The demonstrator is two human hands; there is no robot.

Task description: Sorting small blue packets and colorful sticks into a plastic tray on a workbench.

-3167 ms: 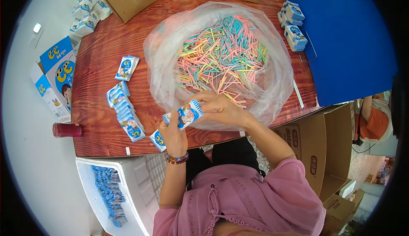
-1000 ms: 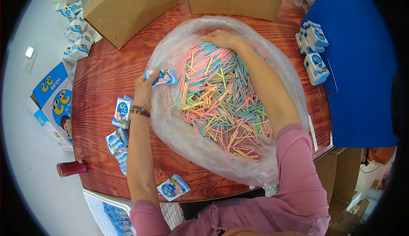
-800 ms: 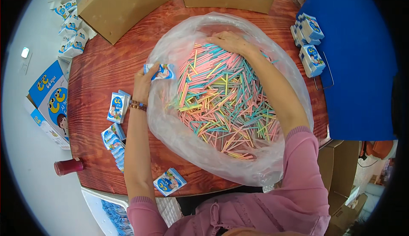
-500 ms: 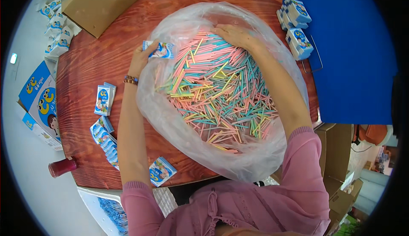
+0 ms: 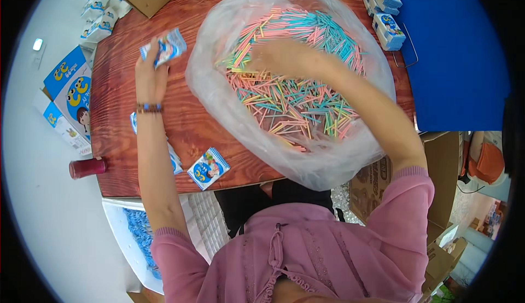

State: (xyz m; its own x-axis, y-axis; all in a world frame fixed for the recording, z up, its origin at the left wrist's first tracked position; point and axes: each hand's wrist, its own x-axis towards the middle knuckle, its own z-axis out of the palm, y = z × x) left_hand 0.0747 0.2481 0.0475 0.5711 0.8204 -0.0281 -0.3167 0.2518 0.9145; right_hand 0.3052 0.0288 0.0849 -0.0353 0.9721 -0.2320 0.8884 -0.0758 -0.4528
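Wood-grain red-brown table (image 5: 115, 117), curved near edge. On it: wide, crumpled translucent plastic bag (image 5: 229, 109), mouth up, around a heap of thin, straight pink, blue and yellow sticks (image 5: 333, 35), axes mixed. Right hand (image 5: 276, 57) is over the heap's left side, nearer the sticks; blurred, can't tell if fingers are together or hold any. Left hand (image 5: 150, 76) is left of the bag, fingers clamped on a glossy white-and-blue film packet (image 5: 170, 46). Packet lies left of the right fingers, long axis roughly left-right, right end slanting far. Flat white-and-blue crimped-edge packet (image 5: 208, 169) by the near edge.
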